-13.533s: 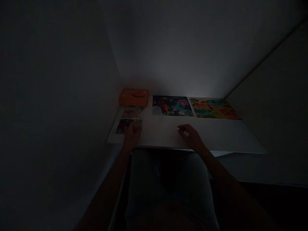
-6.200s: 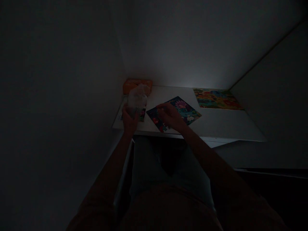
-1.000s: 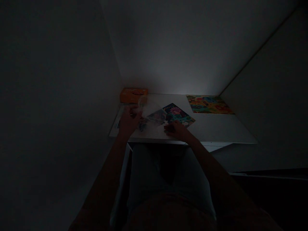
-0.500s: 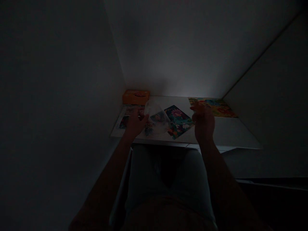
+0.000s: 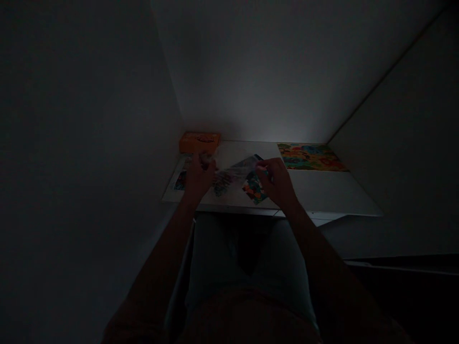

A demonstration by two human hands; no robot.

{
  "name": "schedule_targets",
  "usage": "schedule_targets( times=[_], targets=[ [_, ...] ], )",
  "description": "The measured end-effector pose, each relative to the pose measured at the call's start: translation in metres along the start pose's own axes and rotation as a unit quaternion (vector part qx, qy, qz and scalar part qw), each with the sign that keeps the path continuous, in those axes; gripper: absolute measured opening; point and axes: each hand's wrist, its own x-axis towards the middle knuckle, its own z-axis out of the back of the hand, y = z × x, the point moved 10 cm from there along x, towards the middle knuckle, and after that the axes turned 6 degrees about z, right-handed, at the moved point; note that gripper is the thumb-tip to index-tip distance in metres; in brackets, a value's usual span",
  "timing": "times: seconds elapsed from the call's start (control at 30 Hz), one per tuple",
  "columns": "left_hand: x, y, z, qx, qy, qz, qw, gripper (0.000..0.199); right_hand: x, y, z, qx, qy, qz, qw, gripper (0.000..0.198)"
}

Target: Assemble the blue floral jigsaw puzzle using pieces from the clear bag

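A clear plastic bag (image 5: 236, 173) is stretched between my two hands above the table. My left hand (image 5: 200, 174) pinches its left end, with the fingers curled. At its right end, my right hand (image 5: 275, 179) has thumb and fingers closed on the plastic. Under the bag and partly behind my right hand lies a dark picture card (image 5: 254, 188) with colourful flowers. Small mottled shapes (image 5: 220, 185) show below the bag, too dim to name. Beside and behind my left hand is a flat printed sheet (image 5: 179, 180).
An orange box (image 5: 199, 142) stands at the table's back left, against the wall. A bright illustrated sheet (image 5: 311, 156) lies at the back right. The white table (image 5: 333, 191) meets walls on the left, back and right. The room is very dark.
My right hand has moved left from near the illustrated sheet to the bag and now grips it. The bag is pulled out sideways. My left hand has barely moved.
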Motion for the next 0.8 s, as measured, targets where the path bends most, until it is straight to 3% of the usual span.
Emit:
schedule_targets(
  times=[0.1,0.13,0.23,0.43,0.8],
  targets=[
    [-0.001,-0.006,0.013,-0.032,-0.012,0.016,0.999,0.046,-0.058,-0.033,-0.032,-0.036,0.150,0.005,0.988,0.048],
    [-0.001,-0.009,0.018,-0.032,-0.018,0.013,0.999,0.045,-0.078,-0.042,-0.043,-0.056,0.189,0.016,0.980,0.057],
    [-0.001,-0.018,0.033,-0.025,-0.036,-0.012,0.999,0.045,-0.124,-0.063,-0.063,-0.107,0.239,0.017,0.965,0.081],
    [-0.005,-0.013,0.052,-0.024,-0.052,-0.032,0.998,0.050,-0.138,-0.066,-0.076,-0.157,0.226,0.001,0.961,0.046],
    [-0.022,-0.021,0.086,0.003,-0.080,-0.023,0.997,0.044,-0.141,-0.070,-0.073,-0.141,0.199,-0.002,0.970,0.029]
  ],
)
